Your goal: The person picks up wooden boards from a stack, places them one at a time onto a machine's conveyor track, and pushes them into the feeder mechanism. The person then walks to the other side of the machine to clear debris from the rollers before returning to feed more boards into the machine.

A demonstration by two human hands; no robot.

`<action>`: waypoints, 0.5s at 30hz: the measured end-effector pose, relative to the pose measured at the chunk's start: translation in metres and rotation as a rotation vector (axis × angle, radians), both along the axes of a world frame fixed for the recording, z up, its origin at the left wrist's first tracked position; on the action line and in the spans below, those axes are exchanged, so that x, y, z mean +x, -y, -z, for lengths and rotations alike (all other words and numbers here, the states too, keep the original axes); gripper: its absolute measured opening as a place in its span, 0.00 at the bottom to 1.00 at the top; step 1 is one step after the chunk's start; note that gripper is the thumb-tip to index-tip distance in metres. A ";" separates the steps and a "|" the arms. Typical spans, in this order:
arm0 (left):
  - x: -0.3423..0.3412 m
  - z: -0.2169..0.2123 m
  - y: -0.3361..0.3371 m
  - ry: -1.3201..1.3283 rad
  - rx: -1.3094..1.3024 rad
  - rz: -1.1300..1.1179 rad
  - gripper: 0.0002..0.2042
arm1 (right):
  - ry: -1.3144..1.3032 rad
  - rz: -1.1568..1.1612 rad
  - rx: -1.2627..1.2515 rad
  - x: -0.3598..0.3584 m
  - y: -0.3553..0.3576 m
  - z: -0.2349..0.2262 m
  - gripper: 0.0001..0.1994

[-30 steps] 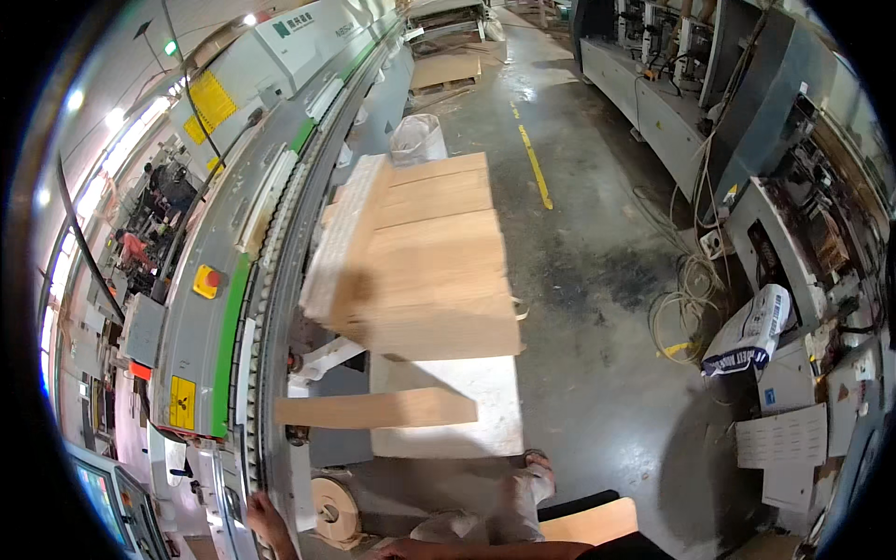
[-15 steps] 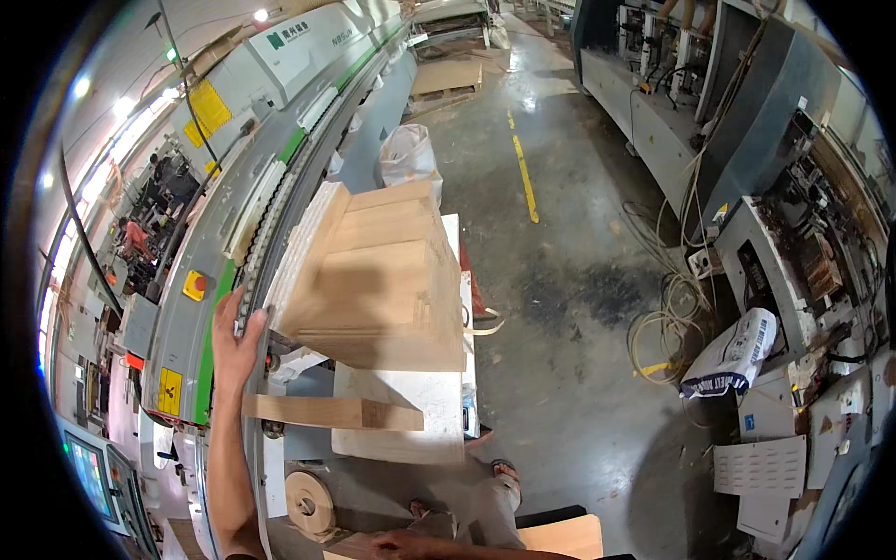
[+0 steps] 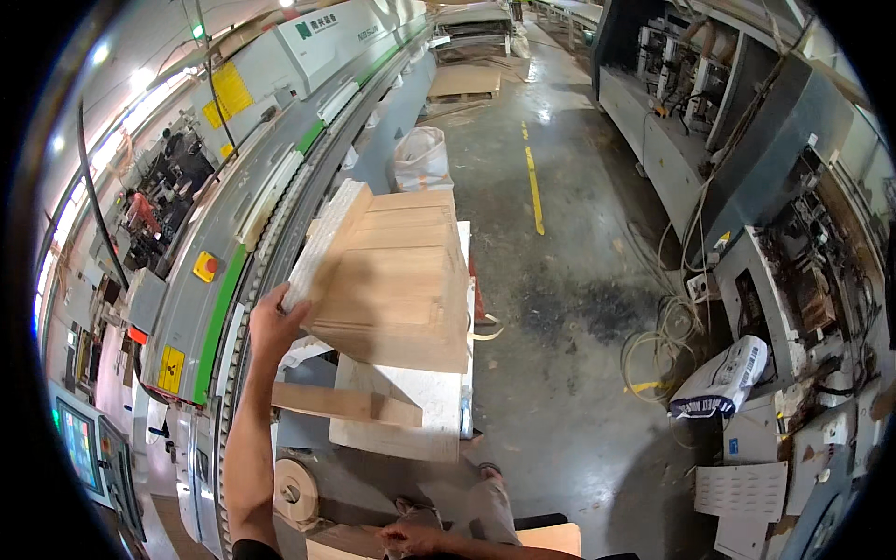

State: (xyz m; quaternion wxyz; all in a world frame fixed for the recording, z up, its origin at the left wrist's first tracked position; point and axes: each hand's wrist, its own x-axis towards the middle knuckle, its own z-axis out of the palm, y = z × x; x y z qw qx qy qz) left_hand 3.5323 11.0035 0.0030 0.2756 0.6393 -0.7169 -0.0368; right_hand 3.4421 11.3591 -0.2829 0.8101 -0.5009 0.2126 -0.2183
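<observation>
Moved: my left hand [image 3: 273, 325], from beside the machine [image 3: 210, 303] to the near left corner of the board stack [image 3: 387, 280]. Left grip: fingers at that corner; whether clasping, I cannot tell. Stack: on white slab [image 3: 373, 441], back from its near edge. Loose board [image 3: 345, 403]: across slab's left edge. My right hand [image 3: 408, 539]: low, grip unclear.

The pale wooden panels [image 3: 392, 280] lay piled flat in a neat block, whitish along their left side, above a white board [image 3: 373, 443]; another wooden panel [image 3: 341, 541] showed partly at the lower edge.
</observation>
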 end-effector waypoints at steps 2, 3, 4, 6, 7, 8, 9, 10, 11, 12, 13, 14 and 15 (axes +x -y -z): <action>-0.011 -0.006 -0.005 0.043 0.064 -0.069 0.22 | -0.080 0.022 -0.188 0.000 0.002 0.002 0.21; -0.009 -0.009 -0.009 0.095 0.127 -0.133 0.21 | -0.086 -0.054 -0.119 -0.005 0.006 -0.003 0.21; 0.002 -0.003 -0.009 0.091 0.124 -0.152 0.21 | -0.093 -0.133 -0.056 -0.009 0.010 -0.017 0.20; 0.001 0.012 0.004 0.210 -0.171 -0.021 0.20 | -0.062 -0.011 -0.167 0.004 0.000 0.027 0.19; -0.026 -0.001 0.003 0.118 0.005 -0.038 0.23 | -0.042 0.132 -0.270 0.004 0.004 0.049 0.19; -0.016 -0.001 -0.004 0.119 0.012 -0.063 0.23 | -0.037 0.106 -0.265 0.002 0.001 0.031 0.19; -0.005 0.002 -0.009 0.146 0.004 -0.044 0.24 | -0.074 0.066 -0.251 -0.005 0.004 0.014 0.19; 0.001 0.004 -0.012 0.169 -0.004 -0.019 0.26 | -0.116 0.030 -0.238 -0.013 0.016 -0.009 0.20; 0.003 0.005 -0.015 0.174 0.018 -0.015 0.28 | -0.156 -0.111 -0.246 -0.014 0.023 -0.023 0.21; 0.002 0.005 -0.015 0.178 0.040 -0.012 0.30 | -0.201 -0.249 -0.273 -0.018 0.036 -0.035 0.23; 0.006 0.011 -0.017 0.180 0.045 -0.027 0.30 | -0.231 -0.183 -0.220 -0.029 0.037 -0.065 0.22; 0.005 0.011 -0.017 0.179 0.039 -0.035 0.31 | -0.269 -0.108 -0.176 -0.037 0.039 -0.085 0.22; -0.003 0.015 -0.016 0.169 0.062 -0.040 0.31 | -0.294 -0.109 -0.198 -0.039 0.041 -0.085 0.22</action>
